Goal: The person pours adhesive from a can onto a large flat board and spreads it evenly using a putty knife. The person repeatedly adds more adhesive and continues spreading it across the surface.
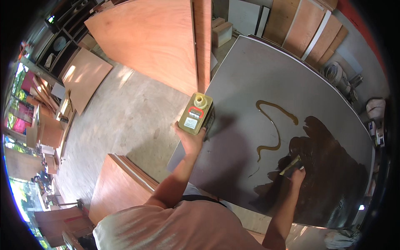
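Note:
My left hand (192, 141) grips a rectangular can (197, 120) with an uncapped round neck and labels that bear writing. It is held up beside the left edge of a large grey sheet (240, 72). My right hand (298, 178) holds a flat spreader (292, 167) whose edge is coated in yellowish glue. The spreader is over a wide, dark wet patch of spread glue (328, 168) on the sheet's right side. A winding bead of amber glue (276, 129) lies between the can and that patch.
Large plywood panels (150, 40) stand upright beyond the sheet. A stack of plywood (125, 178) is at my left. A fan (336, 75) and leaning boards (303, 28) stand past the far right edge. Another board (87, 78) leans across the concrete floor (125, 106).

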`<state>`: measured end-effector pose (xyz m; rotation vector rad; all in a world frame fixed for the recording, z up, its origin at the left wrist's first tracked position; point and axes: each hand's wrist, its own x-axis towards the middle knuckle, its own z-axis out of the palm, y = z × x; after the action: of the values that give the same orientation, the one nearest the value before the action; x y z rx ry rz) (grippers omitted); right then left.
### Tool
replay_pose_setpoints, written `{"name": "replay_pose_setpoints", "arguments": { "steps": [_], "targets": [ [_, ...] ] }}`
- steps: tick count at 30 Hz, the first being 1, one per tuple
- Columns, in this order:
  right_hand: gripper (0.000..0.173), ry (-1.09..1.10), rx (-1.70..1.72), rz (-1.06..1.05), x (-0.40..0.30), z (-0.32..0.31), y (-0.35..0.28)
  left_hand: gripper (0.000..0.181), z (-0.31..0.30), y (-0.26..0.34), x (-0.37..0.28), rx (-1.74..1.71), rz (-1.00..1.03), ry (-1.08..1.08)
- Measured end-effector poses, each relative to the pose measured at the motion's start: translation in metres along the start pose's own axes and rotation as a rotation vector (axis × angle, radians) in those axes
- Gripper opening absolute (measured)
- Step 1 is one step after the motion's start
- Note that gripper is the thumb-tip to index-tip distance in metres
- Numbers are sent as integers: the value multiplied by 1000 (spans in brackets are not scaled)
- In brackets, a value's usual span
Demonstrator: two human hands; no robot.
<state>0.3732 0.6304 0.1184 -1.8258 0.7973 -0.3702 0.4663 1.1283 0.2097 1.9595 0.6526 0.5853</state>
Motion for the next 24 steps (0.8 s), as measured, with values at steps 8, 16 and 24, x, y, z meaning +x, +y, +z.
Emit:
{"name": "replay_pose_setpoints", "arguments": {
  "steps": [8, 16, 24],
  "targets": [
    [34, -193, 117, 112, -49, 1, -42, 80, -119, -41, 99, -451, -256, -51],
    [41, -87, 187, 113, -193, 57, -67, 93, -163, -175, 193, 68, -64, -126],
    [49, -74, -168, 169, -269, 145, -56, 87, -52, -443, 245, 444, -283, -296]
  ]
}}
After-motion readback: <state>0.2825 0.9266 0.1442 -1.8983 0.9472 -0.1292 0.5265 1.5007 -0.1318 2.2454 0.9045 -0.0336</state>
